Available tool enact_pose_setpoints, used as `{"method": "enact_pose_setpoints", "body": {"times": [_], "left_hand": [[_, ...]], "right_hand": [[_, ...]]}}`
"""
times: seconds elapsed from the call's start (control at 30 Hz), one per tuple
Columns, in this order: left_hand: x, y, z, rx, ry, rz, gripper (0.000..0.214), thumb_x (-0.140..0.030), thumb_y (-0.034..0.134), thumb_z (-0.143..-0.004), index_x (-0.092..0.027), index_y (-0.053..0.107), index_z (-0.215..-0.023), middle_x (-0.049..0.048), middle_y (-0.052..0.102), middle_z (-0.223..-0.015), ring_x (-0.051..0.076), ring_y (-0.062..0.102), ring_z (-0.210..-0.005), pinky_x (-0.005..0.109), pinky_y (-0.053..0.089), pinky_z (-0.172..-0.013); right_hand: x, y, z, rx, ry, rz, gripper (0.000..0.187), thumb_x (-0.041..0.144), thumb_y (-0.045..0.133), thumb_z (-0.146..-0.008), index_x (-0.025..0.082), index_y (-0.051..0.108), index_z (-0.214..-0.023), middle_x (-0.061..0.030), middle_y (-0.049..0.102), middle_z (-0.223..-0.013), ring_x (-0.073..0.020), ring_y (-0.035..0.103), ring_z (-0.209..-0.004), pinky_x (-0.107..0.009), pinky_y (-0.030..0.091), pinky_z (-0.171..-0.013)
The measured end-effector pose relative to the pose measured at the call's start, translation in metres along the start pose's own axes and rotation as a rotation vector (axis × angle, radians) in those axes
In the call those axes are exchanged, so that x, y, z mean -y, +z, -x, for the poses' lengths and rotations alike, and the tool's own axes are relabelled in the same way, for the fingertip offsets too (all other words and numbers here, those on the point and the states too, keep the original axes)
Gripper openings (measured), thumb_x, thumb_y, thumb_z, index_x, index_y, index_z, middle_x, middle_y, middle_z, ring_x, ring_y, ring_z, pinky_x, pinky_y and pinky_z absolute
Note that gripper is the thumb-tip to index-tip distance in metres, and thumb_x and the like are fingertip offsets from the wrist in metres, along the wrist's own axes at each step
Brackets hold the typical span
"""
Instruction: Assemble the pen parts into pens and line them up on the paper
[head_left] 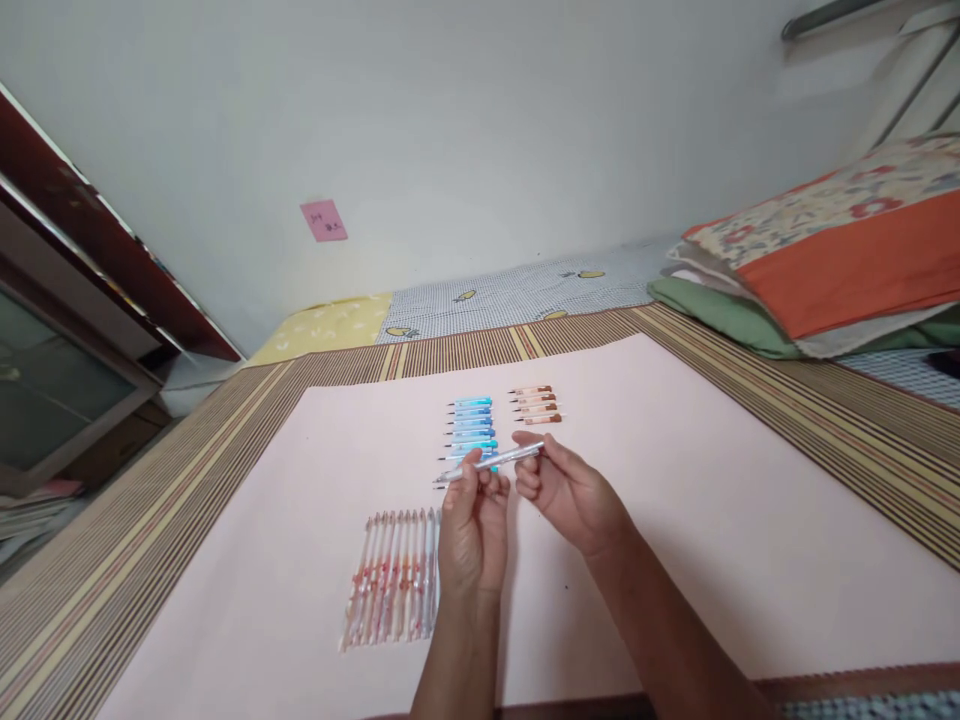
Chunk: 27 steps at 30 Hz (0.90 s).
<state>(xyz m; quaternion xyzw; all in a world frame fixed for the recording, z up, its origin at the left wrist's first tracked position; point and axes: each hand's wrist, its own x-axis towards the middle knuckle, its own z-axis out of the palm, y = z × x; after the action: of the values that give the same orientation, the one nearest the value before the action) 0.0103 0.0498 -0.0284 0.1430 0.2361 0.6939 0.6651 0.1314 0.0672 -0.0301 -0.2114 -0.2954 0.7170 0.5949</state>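
Observation:
Both my hands hold one pale clear pen (504, 460) level above a pink sheet (675, 520). My left hand (472, 525) pinches it near the tip end, and my right hand (562, 490) pinches the other end. Just beyond the hands lies a row of several blue pens (471, 425). To their right lie several short brown pens (536, 404). A row of several clear pens with pink and red print (394, 578) lies to the left of my left wrist.
The pink sheet covers a striped mat (150, 500). Folded bedding and an orange-patterned pillow (825, 250) are stacked at the right. A dark cabinet (67, 330) stands at the left, and a pink note (323, 220) sticks to the wall.

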Motion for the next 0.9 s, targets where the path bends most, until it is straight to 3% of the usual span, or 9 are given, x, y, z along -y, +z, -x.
{"method": "enact_pose_setpoints", "body": {"times": [0.1,0.2,0.3,0.4,0.5,0.63,0.8,0.9], "left_hand": [[-0.005,-0.002,-0.001,0.006,-0.040,-0.015,0.029,-0.039,0.083,-0.074,-0.018,0.071,-0.090,-0.0012,0.061,-0.068,0.010,0.056,-0.059,0.021,0.045,-0.054],[-0.012,-0.008,-0.005,-0.034,-0.101,-0.022,0.031,-0.047,0.079,-0.077,-0.018,0.068,-0.084,-0.0051,0.052,-0.053,0.006,0.038,-0.039,0.018,0.026,-0.035],[-0.021,-0.015,-0.009,-0.072,-0.127,-0.005,0.031,-0.045,0.078,-0.078,-0.017,0.065,-0.082,-0.0062,0.056,-0.058,0.000,0.022,-0.032,0.017,0.017,-0.030],[-0.026,-0.016,-0.010,-0.055,-0.171,0.032,0.028,-0.042,0.077,-0.080,-0.017,0.064,-0.082,-0.0072,0.057,-0.060,-0.001,0.016,-0.031,0.016,0.015,-0.028],[-0.030,-0.013,-0.008,-0.076,-0.181,0.061,0.027,-0.039,0.077,-0.080,-0.017,0.062,-0.080,-0.0058,0.058,-0.064,0.000,0.027,-0.034,0.015,0.025,-0.031],[-0.038,-0.004,-0.004,-0.035,-0.166,0.031,0.033,-0.038,0.080,-0.076,-0.018,0.055,-0.071,-0.0052,0.049,-0.062,0.006,0.048,-0.050,0.017,0.043,-0.047],[-0.046,0.002,-0.001,0.089,-0.134,-0.009,0.035,-0.037,0.076,-0.080,-0.019,0.050,-0.067,-0.0053,0.040,-0.060,0.009,0.046,-0.056,0.024,0.050,-0.065],[-0.045,0.003,0.000,0.112,-0.125,-0.010,0.034,-0.035,0.075,-0.082,-0.019,0.049,-0.067,-0.0056,0.039,-0.061,0.009,0.043,-0.056,0.026,0.050,-0.069]], "right_hand": [[-0.012,0.012,0.005,0.136,0.063,0.009,0.041,0.054,0.063,-0.086,0.020,0.073,-0.108,0.0007,0.052,-0.067,-0.0129,0.047,-0.060,-0.027,0.043,-0.059],[-0.020,0.023,0.011,0.269,0.079,0.133,0.048,0.054,0.069,-0.082,0.019,0.070,-0.114,-0.0043,0.061,-0.080,-0.0162,0.056,-0.071,-0.031,0.048,-0.070],[-0.024,0.028,0.014,0.314,0.037,0.308,0.044,0.050,0.069,-0.085,0.020,0.068,-0.117,-0.0080,0.067,-0.091,-0.0202,0.062,-0.089,-0.037,0.050,-0.088],[-0.025,0.028,0.015,0.389,0.014,0.342,0.040,0.044,0.068,-0.088,0.019,0.065,-0.119,-0.0078,0.069,-0.094,-0.0194,0.065,-0.090,-0.039,0.050,-0.091],[-0.024,0.028,0.017,0.450,0.043,0.330,0.038,0.036,0.074,-0.085,0.019,0.064,-0.118,-0.0064,0.069,-0.095,-0.0191,0.066,-0.092,-0.039,0.050,-0.091],[-0.018,0.040,0.023,0.434,0.010,0.499,0.038,0.027,0.076,-0.082,0.020,0.067,-0.118,-0.0055,0.069,-0.097,-0.0195,0.066,-0.095,-0.037,0.049,-0.091],[-0.014,0.060,0.033,0.367,-0.072,0.721,0.038,0.020,0.075,-0.079,0.022,0.071,-0.117,-0.0026,0.067,-0.091,-0.0173,0.061,-0.085,-0.032,0.049,-0.082],[-0.014,0.061,0.035,0.328,-0.101,0.782,0.038,0.017,0.073,-0.080,0.024,0.071,-0.117,-0.0015,0.065,-0.090,-0.0167,0.058,-0.085,-0.030,0.048,-0.080]]}}
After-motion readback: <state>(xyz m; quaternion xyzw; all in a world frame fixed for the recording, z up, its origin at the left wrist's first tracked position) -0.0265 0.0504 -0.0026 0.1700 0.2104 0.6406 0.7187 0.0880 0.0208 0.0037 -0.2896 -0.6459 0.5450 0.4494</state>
